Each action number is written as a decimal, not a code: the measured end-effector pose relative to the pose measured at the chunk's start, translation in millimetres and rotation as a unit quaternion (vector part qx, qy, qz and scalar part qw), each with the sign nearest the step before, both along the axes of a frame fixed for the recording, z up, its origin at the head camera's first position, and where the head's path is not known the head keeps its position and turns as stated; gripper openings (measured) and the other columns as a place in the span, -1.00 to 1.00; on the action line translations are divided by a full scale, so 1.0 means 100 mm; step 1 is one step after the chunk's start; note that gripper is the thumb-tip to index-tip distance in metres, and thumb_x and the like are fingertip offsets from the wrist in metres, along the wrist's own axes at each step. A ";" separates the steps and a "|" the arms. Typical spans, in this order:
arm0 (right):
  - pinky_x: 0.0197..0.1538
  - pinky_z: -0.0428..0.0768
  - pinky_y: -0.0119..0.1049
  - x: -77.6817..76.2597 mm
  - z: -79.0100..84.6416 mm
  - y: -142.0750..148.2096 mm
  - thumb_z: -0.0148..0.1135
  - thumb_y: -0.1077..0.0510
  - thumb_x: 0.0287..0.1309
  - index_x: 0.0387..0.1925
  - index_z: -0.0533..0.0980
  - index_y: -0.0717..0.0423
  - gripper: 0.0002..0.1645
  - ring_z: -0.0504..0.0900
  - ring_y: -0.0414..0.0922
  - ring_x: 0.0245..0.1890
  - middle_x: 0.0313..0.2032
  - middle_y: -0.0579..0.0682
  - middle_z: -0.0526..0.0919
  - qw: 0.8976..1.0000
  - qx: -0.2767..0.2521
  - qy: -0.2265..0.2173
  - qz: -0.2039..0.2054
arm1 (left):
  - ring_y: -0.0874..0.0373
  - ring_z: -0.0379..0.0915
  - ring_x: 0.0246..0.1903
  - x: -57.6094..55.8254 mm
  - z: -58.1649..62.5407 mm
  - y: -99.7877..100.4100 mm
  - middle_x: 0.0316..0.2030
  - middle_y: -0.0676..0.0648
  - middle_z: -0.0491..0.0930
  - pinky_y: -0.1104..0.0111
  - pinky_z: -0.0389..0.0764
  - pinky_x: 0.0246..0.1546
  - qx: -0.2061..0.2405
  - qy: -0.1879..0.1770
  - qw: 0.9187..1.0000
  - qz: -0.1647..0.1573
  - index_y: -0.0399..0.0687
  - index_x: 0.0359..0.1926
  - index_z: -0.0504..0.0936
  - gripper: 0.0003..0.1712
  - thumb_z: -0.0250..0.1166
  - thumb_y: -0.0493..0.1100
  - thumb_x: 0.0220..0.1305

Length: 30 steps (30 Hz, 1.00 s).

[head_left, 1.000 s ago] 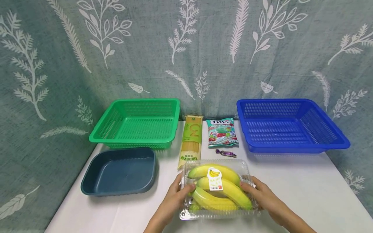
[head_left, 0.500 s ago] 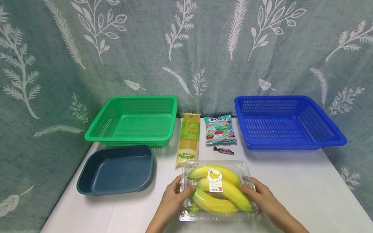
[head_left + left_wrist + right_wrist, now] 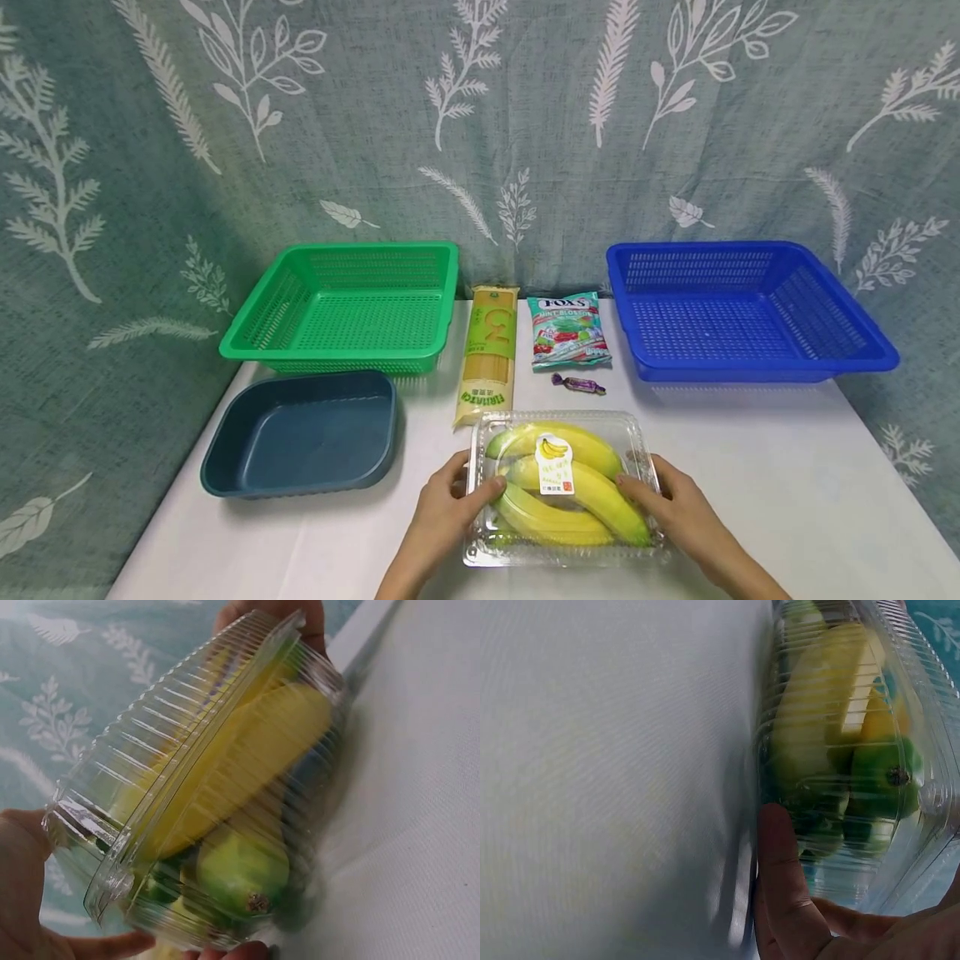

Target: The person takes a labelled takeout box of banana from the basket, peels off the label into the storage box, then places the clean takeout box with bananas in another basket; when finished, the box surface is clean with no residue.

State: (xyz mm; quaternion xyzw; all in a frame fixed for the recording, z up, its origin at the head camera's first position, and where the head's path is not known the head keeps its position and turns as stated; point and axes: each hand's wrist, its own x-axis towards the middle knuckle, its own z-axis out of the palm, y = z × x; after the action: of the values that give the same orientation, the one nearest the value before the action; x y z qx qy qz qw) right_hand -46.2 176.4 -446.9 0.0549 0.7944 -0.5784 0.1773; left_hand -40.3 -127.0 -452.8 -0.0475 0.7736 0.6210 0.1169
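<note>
A long, flat yellow-and-green packet of noodles (image 3: 487,358) lies on the white table (image 3: 765,467), just behind the see-through plastic box (image 3: 562,557). Next to it are a shiny green-blue bag of sweets (image 3: 570,332) and one little purple-wrapped sweet (image 3: 579,384).

A green plastic basket (image 3: 371,325) stands back left, a blue plastic basket (image 3: 708,329) back right. A dark blue plastic tub (image 3: 318,437) sits before the green one. The box, front and middle, has yellow bananas (image 3: 551,512) inside. The left hand (image 3: 450,492) and right hand (image 3: 671,496) grip its sides.
</note>
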 end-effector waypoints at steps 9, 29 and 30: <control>-0.21 0.59 -0.24 0.00 0.05 0.02 0.23 -0.13 0.35 0.15 0.47 0.21 -0.43 0.55 -0.10 -0.19 -0.14 0.04 0.64 0.998 0.060 0.028 0.016 | 0.05 0.62 -0.18 0.00 -0.01 0.00 0.02 -0.20 0.60 0.25 0.67 -0.31 0.003 0.006 1.000 0.002 -0.14 0.32 0.44 -0.25 0.40 0.14 0.23; -0.10 0.66 -0.08 -0.30 0.44 0.11 0.45 -0.12 0.16 0.23 0.52 0.10 -0.32 0.60 0.04 -0.01 0.11 0.08 0.60 0.935 0.200 0.292 0.031 | 0.05 0.63 -0.22 0.02 -0.01 0.00 -0.01 -0.19 0.59 0.23 0.69 -0.36 0.000 0.008 1.000 -0.003 -0.18 0.34 0.41 -0.23 0.39 0.12 0.24; -0.12 0.66 -0.09 -0.32 0.47 0.10 0.46 -0.09 0.15 0.20 0.54 0.10 -0.35 0.61 0.02 -0.03 0.10 0.06 0.61 0.931 0.202 0.302 0.037 | 0.06 0.63 -0.21 0.02 -0.01 0.00 -0.01 -0.19 0.59 0.23 0.69 -0.36 -0.002 0.008 1.000 -0.002 -0.18 0.34 0.41 -0.23 0.39 0.12 0.24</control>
State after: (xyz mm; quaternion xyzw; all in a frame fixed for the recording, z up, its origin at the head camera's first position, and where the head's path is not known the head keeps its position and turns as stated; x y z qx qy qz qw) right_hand -77.8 186.4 -400.4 -0.1173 0.9118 -0.3881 -0.0648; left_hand -38.1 -127.0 -453.6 -0.0412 0.7756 0.6198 0.1121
